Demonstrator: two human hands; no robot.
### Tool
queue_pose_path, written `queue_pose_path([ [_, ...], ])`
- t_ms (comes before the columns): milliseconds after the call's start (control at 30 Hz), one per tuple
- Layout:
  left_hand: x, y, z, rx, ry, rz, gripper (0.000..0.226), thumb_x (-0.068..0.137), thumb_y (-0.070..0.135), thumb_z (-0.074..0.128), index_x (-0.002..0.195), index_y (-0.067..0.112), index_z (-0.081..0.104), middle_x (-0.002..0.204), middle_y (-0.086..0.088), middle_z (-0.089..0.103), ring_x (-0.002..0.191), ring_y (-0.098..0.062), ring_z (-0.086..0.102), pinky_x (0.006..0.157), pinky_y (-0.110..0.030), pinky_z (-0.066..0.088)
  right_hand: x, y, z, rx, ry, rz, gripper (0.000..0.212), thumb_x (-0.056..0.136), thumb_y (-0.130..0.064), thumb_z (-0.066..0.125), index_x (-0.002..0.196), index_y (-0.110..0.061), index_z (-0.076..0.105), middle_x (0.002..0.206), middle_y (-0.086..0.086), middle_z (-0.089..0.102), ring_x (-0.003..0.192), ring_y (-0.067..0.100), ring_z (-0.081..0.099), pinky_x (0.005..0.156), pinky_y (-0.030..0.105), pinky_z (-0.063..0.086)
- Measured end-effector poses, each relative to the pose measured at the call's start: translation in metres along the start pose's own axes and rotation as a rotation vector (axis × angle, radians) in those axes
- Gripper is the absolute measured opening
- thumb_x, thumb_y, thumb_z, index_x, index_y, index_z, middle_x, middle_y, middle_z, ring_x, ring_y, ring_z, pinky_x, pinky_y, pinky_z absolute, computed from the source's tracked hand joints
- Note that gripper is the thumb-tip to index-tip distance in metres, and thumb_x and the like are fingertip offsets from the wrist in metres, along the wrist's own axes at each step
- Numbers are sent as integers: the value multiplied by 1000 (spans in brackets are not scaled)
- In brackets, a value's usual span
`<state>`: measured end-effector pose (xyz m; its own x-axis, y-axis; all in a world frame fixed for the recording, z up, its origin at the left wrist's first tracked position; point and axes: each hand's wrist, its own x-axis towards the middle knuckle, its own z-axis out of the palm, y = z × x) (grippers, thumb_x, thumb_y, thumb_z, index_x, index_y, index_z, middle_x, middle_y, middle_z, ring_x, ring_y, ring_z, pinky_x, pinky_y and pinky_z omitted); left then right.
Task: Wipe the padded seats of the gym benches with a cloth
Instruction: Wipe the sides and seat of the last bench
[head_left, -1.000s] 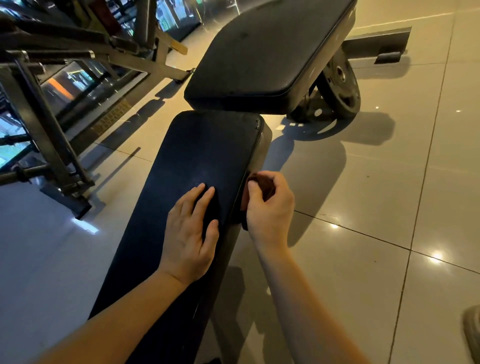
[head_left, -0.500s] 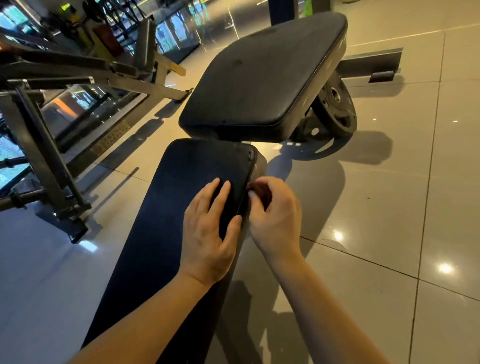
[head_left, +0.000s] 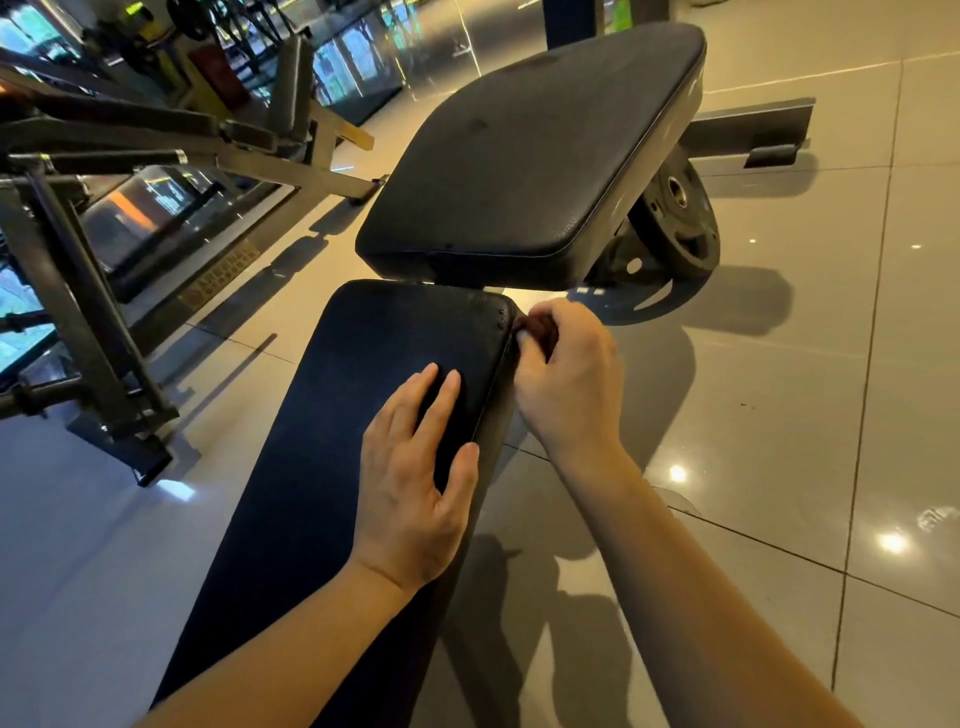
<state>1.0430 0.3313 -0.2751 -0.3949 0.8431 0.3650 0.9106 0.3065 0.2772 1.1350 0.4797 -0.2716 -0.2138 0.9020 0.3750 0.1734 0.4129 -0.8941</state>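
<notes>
gym | padded bench (head_left: 395, 395) – weight plate (head_left: 675, 228) – steel machine frame (head_left: 93, 332) | tiled floor (head_left: 779, 415)

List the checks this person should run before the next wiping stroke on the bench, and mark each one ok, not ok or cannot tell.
1. The right hand grips the cloth: ok.
2. The cloth is against the right edge of the long pad: ok.
3. The left hand lies flat on the long pad, steadying it: ok.
4. Room ahead along this edge: not ok, the cloth is at the far corner, near the upper pad.
5. The upper pad is already wiped: cannot tell.
</notes>
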Motion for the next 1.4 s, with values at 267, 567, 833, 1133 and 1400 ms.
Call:
queue_pose_path([
  [267, 0, 2, -1, -9, 0, 0, 57, 102, 49, 37, 156, 31, 33, 163, 6, 29, 150, -15, 29, 118, -54, 33, -10, -2, 0, 7, -34, -2, 5, 95, -19, 66, 100, -18, 68, 89, -7, 63, 84, 7, 57, 73, 19, 47],
  [567, 0, 1, -1, -12, 0, 3, 58, 101, 47, 39, 157, 31, 33, 163, 7, 30, 150, -15, 28, 117, -56, 34, -6, -3, -1, 56, -16, 34, 5, 95, -20, 68, 99, -18, 70, 87, -10, 64, 81, 1, 56, 72, 1, 37],
  [833, -1, 2, -2, -19, 0, 4, 58, 101, 46, 39, 157, 30, 33, 162, 7, 30, 150, -13, 28, 117, -56, 34, -16, -7, -2, 123, -24, 60, 5, 96, -19, 67, 101, -19, 70, 87, -12, 64, 81, -1, 57, 73, 1, 39],
  [1133, 1, -1, -1, -1, -16, -22, 58, 100, 48, 38, 156, 31, 35, 163, 7, 30, 149, -15, 30, 116, -54, 36, 39, 3, -22, 274, 268, 271, 24, 93, -26, 72, 114, -27, 59, 98, -23, 55, 96, -2, 55, 80, 7, 47],
  [1400, 0, 1, 0, 11, -14, -13, 58, 101, 48, 36, 156, 32, 32, 162, 5, 31, 149, -16, 30, 118, -55, 33, -25, -25, -9, 351, 75, 4, 19, 92, -20, 74, 110, -16, 67, 98, -9, 69, 95, 5, 66, 81, 20, 55],
])
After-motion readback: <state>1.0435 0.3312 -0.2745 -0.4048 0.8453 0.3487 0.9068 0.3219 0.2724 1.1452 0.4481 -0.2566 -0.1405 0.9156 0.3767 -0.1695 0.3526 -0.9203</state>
